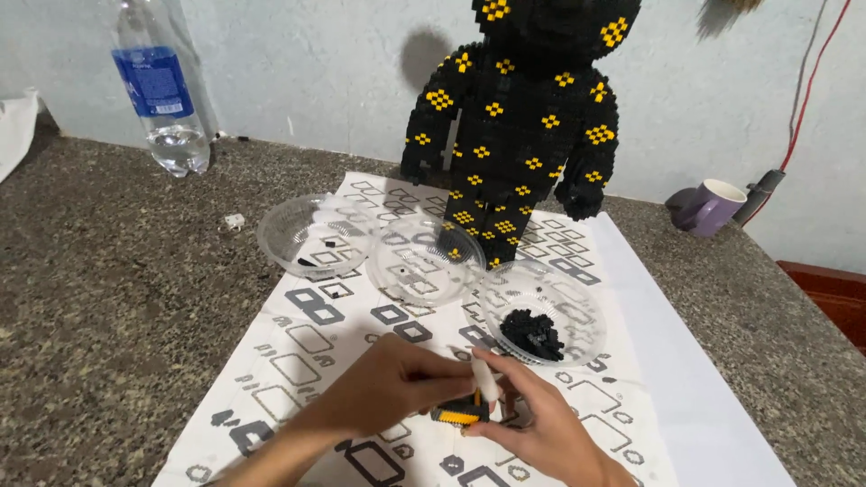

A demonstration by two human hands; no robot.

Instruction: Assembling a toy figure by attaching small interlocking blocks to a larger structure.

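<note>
Head view. Left hand (383,388) and right hand (532,424) meet low centre over patterned sheet (298,343) on table (99,298). Both closed on small black-and-yellow brick piece (460,415); white tool (484,379) pinched between fingers of right hand. Just beyond hands: clear bowl (577,311) with black bricks (532,334). Two more clear bowls to left, nearly empty. Behind: tall black-and-yellow brick bear (514,117). Far left: plastic bottle (162,90). Far right: purple mug (713,206).
</note>
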